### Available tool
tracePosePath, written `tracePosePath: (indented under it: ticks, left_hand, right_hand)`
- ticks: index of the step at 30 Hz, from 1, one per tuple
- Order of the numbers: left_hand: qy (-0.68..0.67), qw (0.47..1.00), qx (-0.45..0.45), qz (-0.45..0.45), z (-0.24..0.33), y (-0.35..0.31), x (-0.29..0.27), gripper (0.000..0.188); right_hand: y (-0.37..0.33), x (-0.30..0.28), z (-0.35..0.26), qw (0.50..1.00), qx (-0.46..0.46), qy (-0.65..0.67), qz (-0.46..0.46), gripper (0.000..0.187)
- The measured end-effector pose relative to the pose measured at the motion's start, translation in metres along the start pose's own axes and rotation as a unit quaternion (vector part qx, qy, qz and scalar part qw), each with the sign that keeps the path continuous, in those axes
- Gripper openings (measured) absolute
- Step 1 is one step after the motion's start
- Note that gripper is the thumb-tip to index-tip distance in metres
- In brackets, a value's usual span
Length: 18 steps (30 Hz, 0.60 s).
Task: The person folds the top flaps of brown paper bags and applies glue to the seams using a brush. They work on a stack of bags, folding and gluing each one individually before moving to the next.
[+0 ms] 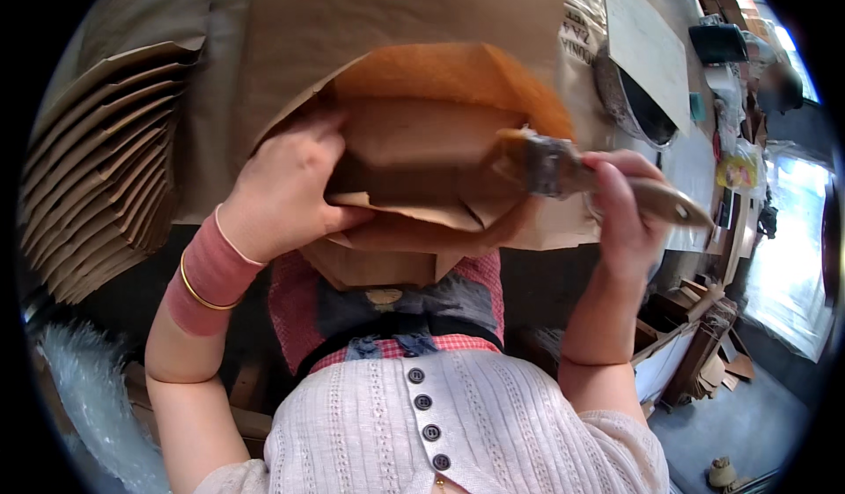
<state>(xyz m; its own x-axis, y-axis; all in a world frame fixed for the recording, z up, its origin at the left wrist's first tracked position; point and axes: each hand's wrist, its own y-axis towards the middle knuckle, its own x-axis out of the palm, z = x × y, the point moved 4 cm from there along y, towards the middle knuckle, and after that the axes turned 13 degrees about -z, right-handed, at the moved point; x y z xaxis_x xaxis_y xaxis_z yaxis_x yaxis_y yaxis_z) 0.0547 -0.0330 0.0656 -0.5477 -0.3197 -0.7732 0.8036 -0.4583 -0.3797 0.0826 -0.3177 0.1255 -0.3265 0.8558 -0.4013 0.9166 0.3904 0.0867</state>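
Observation:
In front of me a brown paper bag is spread at its end, its folds parted around a wide opening. A darker orange-brown band runs along its far and right rim. My left hand grips the bag's left side, thumb on the near fold and fingers reaching to the inside. My right hand is wrapped round the handle of a flat paintbrush, slightly blurred. Its bristles point left and lie over the right edge of the opening; whether they touch the paper I cannot tell.
A fanned stack of brown paper bags lies to the left. At the far right a round basin sits partly under a pale board. Clear plastic wrap bunches at the lower left. Wood and cardboard pieces are heaped at the right.

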Motion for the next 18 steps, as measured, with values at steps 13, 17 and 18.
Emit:
tracePosePath:
  ticks: [13, 17, 18]
  left_hand:
    - [0.038, 0.996, 0.07, 0.044, 0.0, -0.006, 0.006, 0.033]
    - [-0.047, 0.999, -0.026, 0.009, -0.01, 0.005, 0.004, 0.014]
    - [-0.06, 0.996, -0.039, 0.051, -0.01, 0.009, 0.003, 0.01]
  right_hand:
    - [0.057, 0.064, 0.006, 0.926, -0.096, -0.181, -0.317, 0.019]
    - [0.03, 0.016, 0.017, 0.995, 0.004, -0.09, -0.033, 0.011]
    - [0.019, 0.013, 0.009, 0.998, -0.006, -0.032, 0.044, 0.012]
